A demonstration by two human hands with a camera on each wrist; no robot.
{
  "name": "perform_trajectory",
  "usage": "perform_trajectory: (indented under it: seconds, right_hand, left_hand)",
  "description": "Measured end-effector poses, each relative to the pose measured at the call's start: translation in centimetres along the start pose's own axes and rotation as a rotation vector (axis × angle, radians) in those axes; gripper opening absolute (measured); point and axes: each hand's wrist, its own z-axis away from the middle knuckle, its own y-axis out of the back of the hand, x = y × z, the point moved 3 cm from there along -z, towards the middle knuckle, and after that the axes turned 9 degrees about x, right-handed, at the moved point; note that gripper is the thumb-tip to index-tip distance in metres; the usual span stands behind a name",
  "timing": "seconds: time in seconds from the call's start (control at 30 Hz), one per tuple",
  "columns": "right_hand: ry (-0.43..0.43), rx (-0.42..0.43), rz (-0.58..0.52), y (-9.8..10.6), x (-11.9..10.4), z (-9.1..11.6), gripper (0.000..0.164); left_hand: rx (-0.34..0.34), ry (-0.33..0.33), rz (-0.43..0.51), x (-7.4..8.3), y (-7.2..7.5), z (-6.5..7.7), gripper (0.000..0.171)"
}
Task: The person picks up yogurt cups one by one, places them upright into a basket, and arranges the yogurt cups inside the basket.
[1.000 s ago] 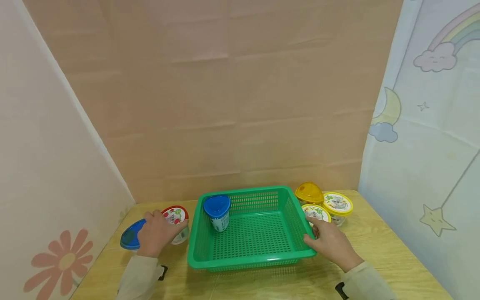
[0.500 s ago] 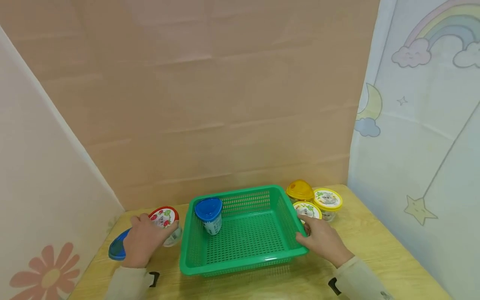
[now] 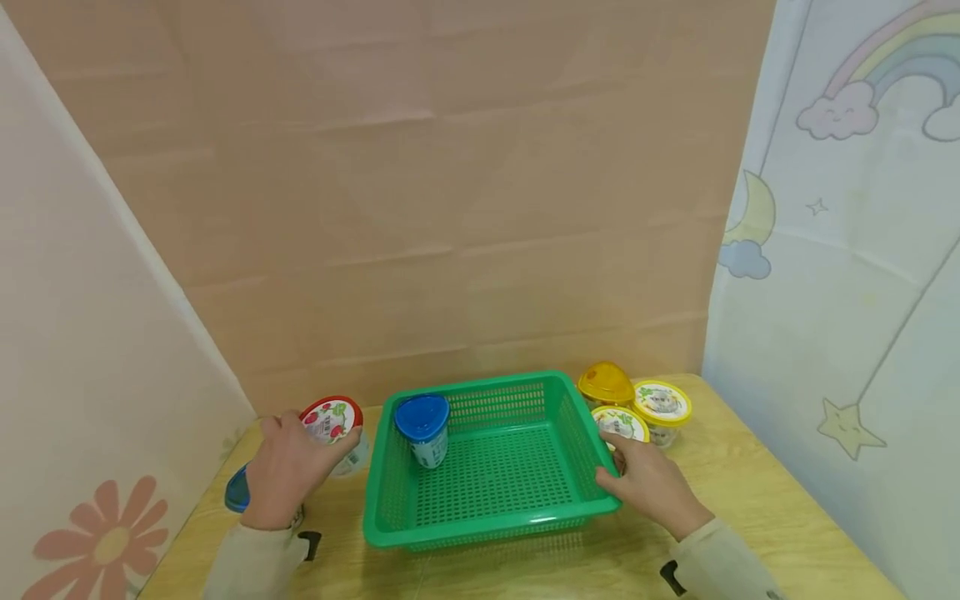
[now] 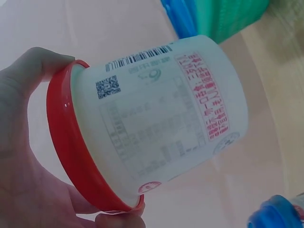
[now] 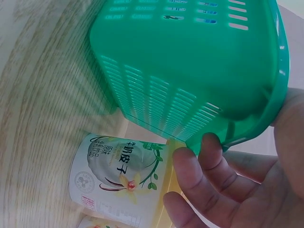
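My left hand [image 3: 288, 475] grips a white plastic tub [image 4: 156, 118] by the edge of its red lid [image 3: 327, 421], thumb on one side and fingers on the other. In the left wrist view the tub's printed side faces the camera. Its place is just left of a green plastic basket [image 3: 487, 527]. My right hand [image 3: 652, 485] holds the basket's right rim, thumb over the edge and fingers outside, beside a yellow-lidded tub [image 5: 118, 178]. Inside the basket, at the left, stands a cup with a blue lid [image 3: 422, 418].
Another blue-lidded container [image 3: 237, 490] stands on the wooden table [image 3: 750, 500], partly hidden behind my left hand. Right of the basket are a second yellow-lidded tub [image 3: 662, 403] and a container with an orange-yellow domed lid [image 3: 606, 383]. Fabric-covered walls enclose the back and sides.
My left hand has taken hold of the red-lidded tub and raised it slightly. The right hand stays at the basket's rim. The head view has shifted a little.
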Motion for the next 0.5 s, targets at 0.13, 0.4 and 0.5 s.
perform_trajectory:
  seconds: [0.13, 0.4, 0.5]
  right_hand:
    - [-0.012, -0.004, -0.007, -0.1, 0.2, 0.1, 0.054]
    - [0.004, -0.001, -0.016, 0.1, -0.1, 0.1, 0.054]
    - [0.007, -0.002, -0.017, 0.1, -0.2, 0.2, 0.053]
  left_hand:
    - [0.003, -0.015, 0.007, 0.5, 0.3, 0.1, 0.105]
    - [0.006, -0.052, 0.039, 1.6, 0.9, 0.2, 0.103]
    - [-0.004, -0.064, 0.067, 2.0, 0.9, 0.4, 0.102]
